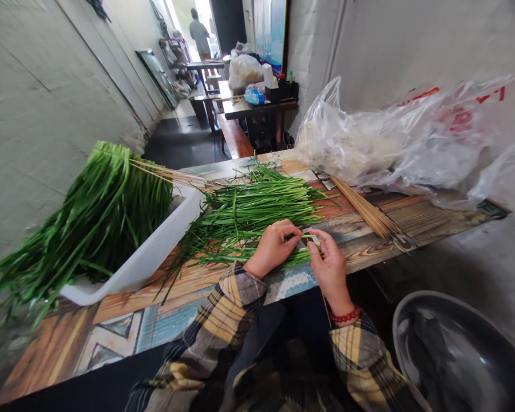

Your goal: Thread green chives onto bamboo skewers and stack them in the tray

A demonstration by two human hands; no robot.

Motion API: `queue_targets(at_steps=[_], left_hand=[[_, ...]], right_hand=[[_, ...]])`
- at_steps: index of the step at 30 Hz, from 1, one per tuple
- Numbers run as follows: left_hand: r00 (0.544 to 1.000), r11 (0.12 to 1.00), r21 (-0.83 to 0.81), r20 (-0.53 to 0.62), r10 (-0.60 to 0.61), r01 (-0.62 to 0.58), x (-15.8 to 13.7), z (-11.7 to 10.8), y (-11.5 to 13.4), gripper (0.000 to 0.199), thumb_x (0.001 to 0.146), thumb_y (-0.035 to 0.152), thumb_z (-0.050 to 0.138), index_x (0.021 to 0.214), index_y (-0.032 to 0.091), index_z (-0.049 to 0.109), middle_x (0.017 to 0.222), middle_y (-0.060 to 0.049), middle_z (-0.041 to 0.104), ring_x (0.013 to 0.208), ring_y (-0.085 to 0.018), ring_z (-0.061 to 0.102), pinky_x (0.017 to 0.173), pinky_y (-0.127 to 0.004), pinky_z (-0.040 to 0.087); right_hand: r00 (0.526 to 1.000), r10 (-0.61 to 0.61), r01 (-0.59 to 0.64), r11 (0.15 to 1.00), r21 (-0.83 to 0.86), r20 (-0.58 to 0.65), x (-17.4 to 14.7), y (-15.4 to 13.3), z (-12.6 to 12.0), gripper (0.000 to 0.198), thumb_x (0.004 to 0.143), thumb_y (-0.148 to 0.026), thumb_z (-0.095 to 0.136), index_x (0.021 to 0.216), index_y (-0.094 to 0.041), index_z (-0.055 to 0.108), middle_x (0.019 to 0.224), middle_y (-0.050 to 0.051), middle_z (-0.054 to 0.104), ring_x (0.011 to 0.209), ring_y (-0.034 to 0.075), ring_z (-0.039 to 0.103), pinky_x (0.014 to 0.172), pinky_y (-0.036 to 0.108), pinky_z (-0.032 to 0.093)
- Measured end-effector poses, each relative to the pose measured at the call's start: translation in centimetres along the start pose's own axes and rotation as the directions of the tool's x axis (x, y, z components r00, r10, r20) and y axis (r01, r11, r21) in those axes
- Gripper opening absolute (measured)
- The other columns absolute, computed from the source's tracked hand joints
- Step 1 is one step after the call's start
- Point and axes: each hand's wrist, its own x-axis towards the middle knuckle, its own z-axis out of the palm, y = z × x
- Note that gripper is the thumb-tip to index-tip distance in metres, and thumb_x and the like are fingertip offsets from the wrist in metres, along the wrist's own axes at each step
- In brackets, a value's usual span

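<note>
My left hand (pixel 275 247) pinches a green garlic chive stalk (pixel 308 236) between thumb and fingertips. Facing it, my right hand (pixel 329 264) has its thumb and forefinger at the stalk's other end. A thin bamboo skewer (pixel 325 306) runs down from the right palm past the wrist; its upper end by the fingers is hard to make out. Just beyond both hands, a spread pile of garlic chives (pixel 261 203) lies on the wood-patterned table (pixel 180 309), pale ends to the right. More stalks lie partly hidden under the hands.
At the left, a white tray (pixel 154 252) holds a big upright bunch of chives (pixel 111 212), with several skewers (pixel 171 173) across its edge. Loose skewers (pixel 364 209) and plastic bags (pixel 381 137) lie to the right. Below is a grey basin (pixel 455 355). A person (pixel 199 34) stands far back.
</note>
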Motion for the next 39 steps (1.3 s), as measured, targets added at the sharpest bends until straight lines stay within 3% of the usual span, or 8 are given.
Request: queue_targets(at_steps=[14,19,27,33,39], left_hand=[[0.998,0.999,-0.019,0.056,0.039,-0.038,-0.3,0.3,1.0,0.017,0.083,0.013,0.053,0.078,0.015,0.069,0.075,-0.003,0.062,0.075,-0.013,0.057,0.069,-0.024,0.042],[0.996,0.998,0.008,0.073,0.059,-0.06,-0.5,0.3,1.1,0.019,0.085,0.015,0.052,0.078,0.015,0.069,0.076,-0.004,0.062,0.075,-0.013,0.056,0.069,-0.024,0.042],[0.956,0.977,0.086,0.238,0.172,-0.197,-0.7,0.1,1.5,0.021,0.084,0.012,0.048,0.075,0.016,0.067,0.076,-0.004,0.062,0.074,-0.014,0.056,0.072,-0.025,0.043],[0.991,0.995,0.088,0.127,0.036,-0.048,-0.6,-0.3,1.1,0.016,0.081,0.012,0.05,0.082,0.016,0.066,0.08,-0.003,0.064,0.076,-0.014,0.057,0.071,-0.024,0.044],[0.998,0.992,0.113,-0.042,-0.05,0.054,-0.4,-0.5,0.2,0.017,0.083,0.014,0.05,0.086,0.016,0.067,0.084,-0.004,0.064,0.079,-0.014,0.059,0.073,-0.025,0.046]], right_hand=[[0.999,-0.013,0.007,0.993,-0.118,-0.048,-0.2,-0.3,-0.1,0.028,0.096,-0.039,0.035,0.106,-0.019,0.053,0.087,0.004,0.063,0.073,0.016,0.06,0.066,0.028,0.045],[0.992,-0.084,0.063,0.977,-0.206,-0.097,-0.5,-0.7,0.1,0.029,0.097,-0.037,0.031,0.102,-0.019,0.052,0.083,0.005,0.063,0.074,0.017,0.06,0.069,0.03,0.044],[0.981,-0.14,0.097,0.952,-0.289,-0.134,-0.5,-1.0,0.1,0.029,0.096,-0.039,0.031,0.093,-0.02,0.051,0.085,0.006,0.061,0.075,0.017,0.057,0.068,0.03,0.044],[0.989,0.124,-0.119,0.991,0.06,-0.083,-0.4,-0.7,-0.4,0.043,0.096,-0.05,0.029,0.113,-0.018,0.053,0.079,0.002,0.06,0.048,0.011,0.053,0.048,0.024,0.046],[0.985,0.147,-0.152,0.987,0.059,0.086,-0.4,0.3,-0.7,0.056,0.088,-0.05,0.051,0.13,-0.013,0.047,0.081,0.008,0.07,0.061,0.018,0.064,0.058,0.03,0.051]])
